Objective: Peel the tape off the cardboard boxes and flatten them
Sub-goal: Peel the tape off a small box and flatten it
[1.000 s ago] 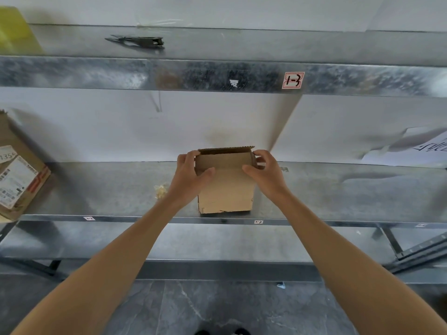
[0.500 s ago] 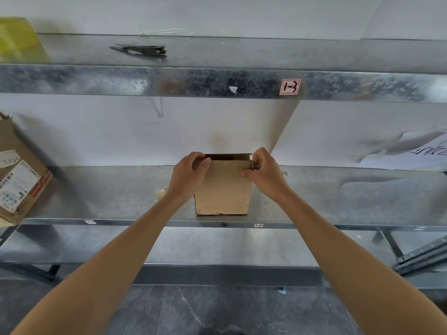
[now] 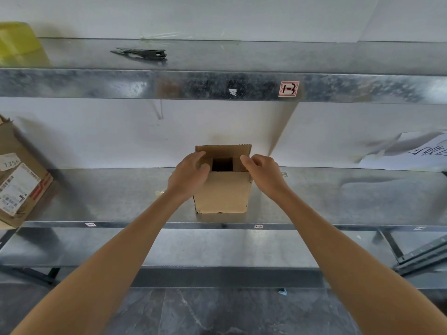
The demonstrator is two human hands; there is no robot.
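Small cardboard box (image 3: 222, 194) upright on middle shelf (image 3: 338, 197), centre, near front edge; top open, far flap (image 3: 222, 149) raised. Left hand (image 3: 187, 176) fingers curled over left flap (image 3: 205, 163); right hand (image 3: 264, 174) fingers pinching right flap (image 3: 238, 165).

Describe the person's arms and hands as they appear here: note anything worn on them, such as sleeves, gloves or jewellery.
Both arms are bare as far up as the view shows: no sleeve on the left arm or right arm. The left hand and right hand are ungloved, with no watch, bracelet or ring visible.
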